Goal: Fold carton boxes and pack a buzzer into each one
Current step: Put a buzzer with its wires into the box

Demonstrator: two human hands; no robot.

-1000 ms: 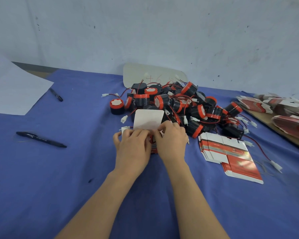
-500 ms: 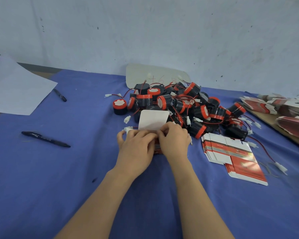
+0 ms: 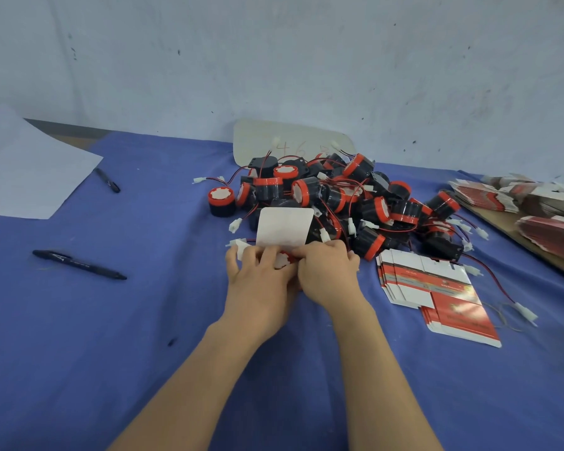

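Left hand point(image 3: 258, 283) and right hand point(image 3: 328, 275) have eased apart since a second ago, baring a buzzer point(image 3: 282, 259) inside the carton point(image 3: 285, 243). Both clasp its sides to steady it, flap point(image 3: 284, 224) upright, before the buzzer pile point(image 3: 355, 200).

It looked like a small packing workshop: a work table under a blue cloth point(image 3: 137, 359) bore a loose heap of round black-and-red wired buzzers point(image 3: 339, 196) beside stacks of flat red-and-white card cartons point(image 3: 437, 288), against a scuffed, pale painted wall point(image 3: 274, 60).
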